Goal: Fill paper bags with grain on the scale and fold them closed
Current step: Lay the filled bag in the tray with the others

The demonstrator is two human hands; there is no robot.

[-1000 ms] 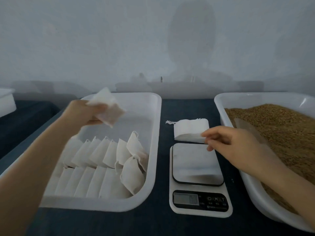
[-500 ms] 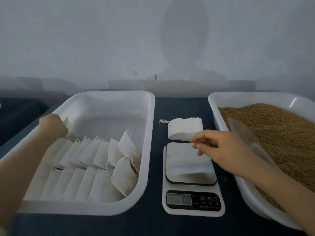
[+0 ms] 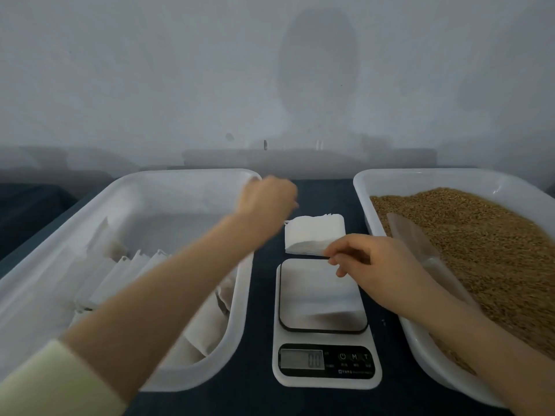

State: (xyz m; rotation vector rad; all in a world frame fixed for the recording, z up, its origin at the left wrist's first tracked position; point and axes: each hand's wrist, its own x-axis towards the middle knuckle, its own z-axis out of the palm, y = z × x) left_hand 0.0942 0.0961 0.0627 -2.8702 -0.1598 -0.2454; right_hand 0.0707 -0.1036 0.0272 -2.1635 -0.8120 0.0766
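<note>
Because the empty bags [image 3: 313, 234] stacked just behind the scale [image 3: 322, 295] look thin, light and limp, peel one off by the near edge your right hand [image 3: 372, 261] pinches; your left hand [image 3: 267, 199], behind and left of the scale, is too blurred to read.

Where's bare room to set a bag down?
Bare: the scale platform, and the left tray's far half behind the folded bags. Crowded: the bag stack behind the scale, with left hand and right hand at it.
</note>
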